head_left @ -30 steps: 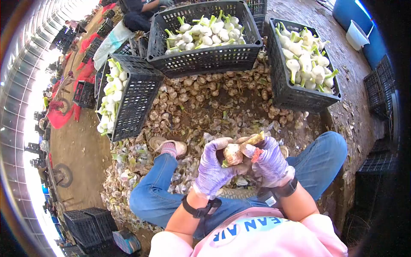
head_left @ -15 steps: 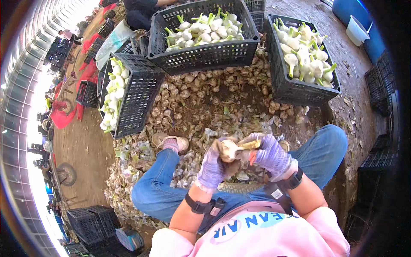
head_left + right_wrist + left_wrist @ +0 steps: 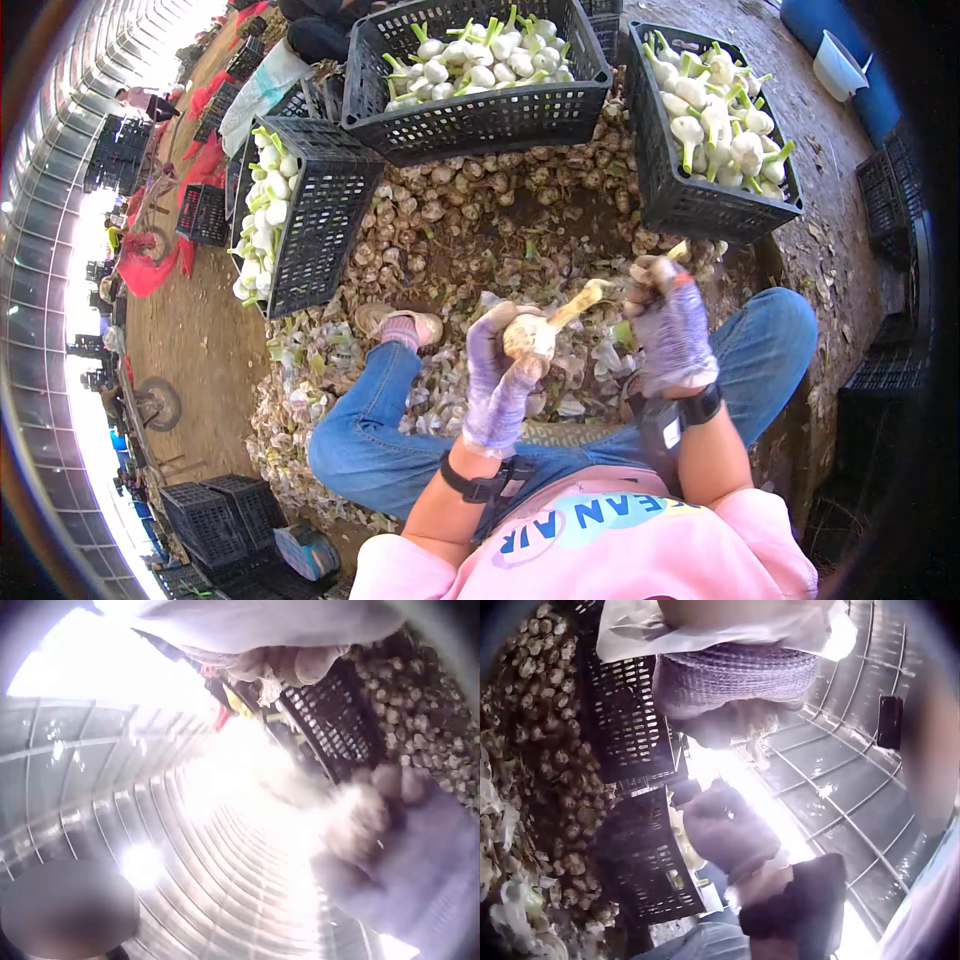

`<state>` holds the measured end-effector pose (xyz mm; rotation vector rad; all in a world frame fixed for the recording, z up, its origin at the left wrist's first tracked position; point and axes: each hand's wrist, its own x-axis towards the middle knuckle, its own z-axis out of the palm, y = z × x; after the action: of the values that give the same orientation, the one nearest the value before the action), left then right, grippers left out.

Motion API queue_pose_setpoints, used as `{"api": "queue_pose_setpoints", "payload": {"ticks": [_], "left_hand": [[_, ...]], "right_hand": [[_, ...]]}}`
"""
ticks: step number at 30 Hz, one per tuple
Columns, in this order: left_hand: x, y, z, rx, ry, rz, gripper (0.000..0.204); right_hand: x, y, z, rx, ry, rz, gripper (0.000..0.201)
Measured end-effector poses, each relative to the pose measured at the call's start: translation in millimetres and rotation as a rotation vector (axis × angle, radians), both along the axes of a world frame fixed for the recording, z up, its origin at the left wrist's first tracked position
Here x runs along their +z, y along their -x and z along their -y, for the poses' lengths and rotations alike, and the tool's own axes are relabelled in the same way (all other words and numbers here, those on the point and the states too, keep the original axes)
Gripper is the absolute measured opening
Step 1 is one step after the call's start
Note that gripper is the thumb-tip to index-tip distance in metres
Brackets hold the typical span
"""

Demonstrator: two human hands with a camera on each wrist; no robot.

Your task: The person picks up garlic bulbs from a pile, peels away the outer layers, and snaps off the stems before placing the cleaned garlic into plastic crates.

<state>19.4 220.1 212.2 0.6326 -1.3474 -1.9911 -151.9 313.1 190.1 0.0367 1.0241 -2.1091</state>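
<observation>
In the head view my left hand (image 3: 493, 380), in a purple knit glove with bare fingertips, grips a garlic bulb (image 3: 530, 338). Its pale, cut stem (image 3: 580, 303) points up and right. My gloved right hand (image 3: 672, 325) is raised to the right, apart from the bulb, its fingers curled. Between its fingertips is a yellowish strip of husk (image 3: 679, 250), also seen in the right wrist view as a yellow strip (image 3: 237, 700). A bright blur covers the bulb (image 3: 360, 817) there. The left wrist view shows my left hand (image 3: 735, 686) from behind, hiding the bulb.
Black crates of cleaned garlic stand at the left (image 3: 325, 230), front (image 3: 480, 125) and right (image 3: 690, 205). Unpeeled bulbs (image 3: 400, 235) lie heaped between them. Loose husks (image 3: 300, 390) cover the ground around my legs. A white bucket (image 3: 838, 68) is at the far right.
Both hands were together at the bulb. The right hand has pulled away up and right with a strip of husk, while the left keeps the bulb, its stem now tilted upward.
</observation>
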Motion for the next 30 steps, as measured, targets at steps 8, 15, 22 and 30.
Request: {"api": "queue_pose_setpoints", "payload": {"ticks": [8, 15, 22, 30], "left_hand": [[-13.7, -3.5, 17.5, 0.012, 0.690, 0.066, 0.068], [-7.0, -10.4, 15.2, -0.097, 0.511, 0.052, 0.061], [-9.7, -3.0, 12.2, -0.213, -0.547, -0.009, 0.060], [-6.6, 5.9, -4.5, 0.070, -0.203, 0.099, 0.063]], "right_hand": [[40.9, -36.8, -2.9, 0.544, 0.068, -0.192, 0.045], [39.5, -34.6, -2.0, 0.654, -0.127, -0.062, 0.032], [32.8, -37.5, 1.8, 0.629, 0.008, -0.225, 0.030], [8.3, -48.2, 2.8, 0.611, -0.186, -0.579, 0.022]]}}
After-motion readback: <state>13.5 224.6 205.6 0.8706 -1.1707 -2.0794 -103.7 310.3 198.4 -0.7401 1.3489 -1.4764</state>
